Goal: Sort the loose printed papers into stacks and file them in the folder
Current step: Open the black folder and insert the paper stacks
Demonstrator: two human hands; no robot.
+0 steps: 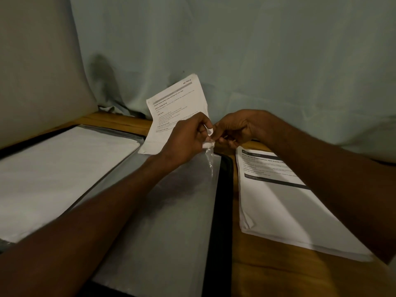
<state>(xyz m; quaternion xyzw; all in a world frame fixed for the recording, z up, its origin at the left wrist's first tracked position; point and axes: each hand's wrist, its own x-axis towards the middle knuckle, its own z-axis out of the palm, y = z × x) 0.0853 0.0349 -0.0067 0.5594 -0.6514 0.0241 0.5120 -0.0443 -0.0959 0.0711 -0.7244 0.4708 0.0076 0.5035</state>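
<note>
An open black folder point(222, 189) with clear plastic sleeves lies on the wooden table point(278, 275). My left hand point(186, 140) grips a small stack of printed papers point(177, 103), held upright above the folder's far edge. My right hand point(233, 131) pinches the top corner of the clear sleeve point(171, 211) right beside the left hand. The sleeve's corner is lifted off the folder. A second stack of printed papers point(282, 206) lies flat to the right of the folder, partly under my right forearm.
The folder's left page point(60, 168) holds white sheets inside a sleeve. A pale cloth point(235, 50) hangs behind the table, and a light wall point(32, 71) stands at the left. Bare wood shows at the front right.
</note>
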